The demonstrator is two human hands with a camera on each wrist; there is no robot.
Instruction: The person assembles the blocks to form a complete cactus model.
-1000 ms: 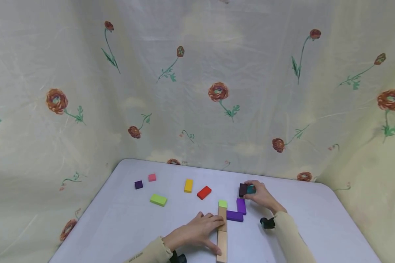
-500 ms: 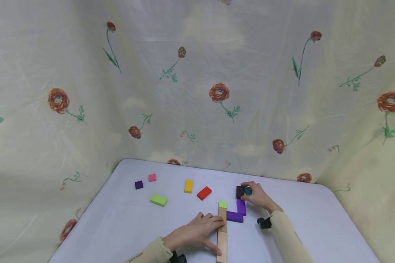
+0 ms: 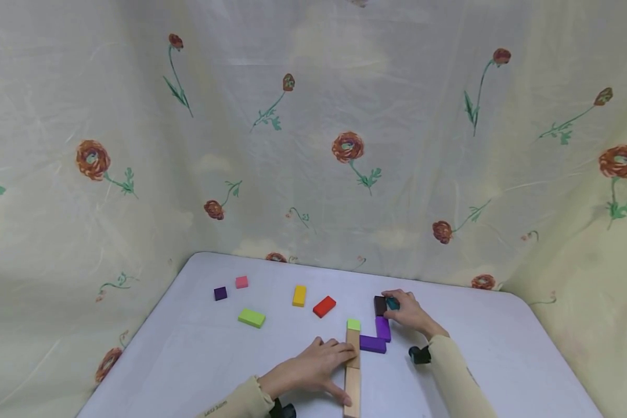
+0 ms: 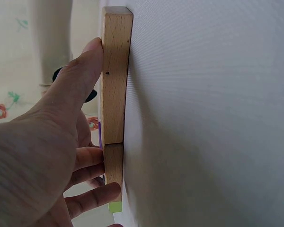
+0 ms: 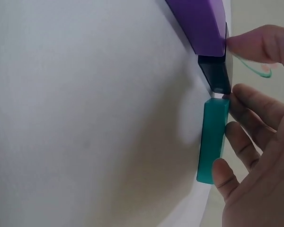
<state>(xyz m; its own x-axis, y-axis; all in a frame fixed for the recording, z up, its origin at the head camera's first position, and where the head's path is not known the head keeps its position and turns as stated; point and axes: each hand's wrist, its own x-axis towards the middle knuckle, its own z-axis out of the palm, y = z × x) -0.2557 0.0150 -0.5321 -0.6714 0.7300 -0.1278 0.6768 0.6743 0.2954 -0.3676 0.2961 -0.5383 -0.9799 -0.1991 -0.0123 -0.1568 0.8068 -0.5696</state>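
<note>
My left hand [image 3: 319, 366] rests with spread fingers along a row of two plain wooden blocks [image 4: 116, 80], thumb on the nearer one and fingers on the farther. A small lime block [image 3: 353, 324] caps the row's far end. My right hand [image 3: 410, 313] pinches a black block [image 3: 380, 306] between thumb and index finger. That block stands at the far end of an upright-lying purple block [image 3: 383, 328]; a second purple block [image 3: 373, 343] joins it to the wooden row. In the right wrist view, my other right fingers touch a teal block [image 5: 213, 142] beside the black one.
Loose blocks lie farther left on the white table [image 3: 188, 360]: red [image 3: 324, 306], yellow [image 3: 299, 295], lime [image 3: 252, 317], pink [image 3: 241, 282] and dark purple [image 3: 220, 294]. A flowered curtain [image 3: 313, 232] encloses the table's back and sides.
My right hand has moved slightly left and nearer, bringing the black block to the purple block's far end; the teal block has shifted along with it. My left hand stays put.
</note>
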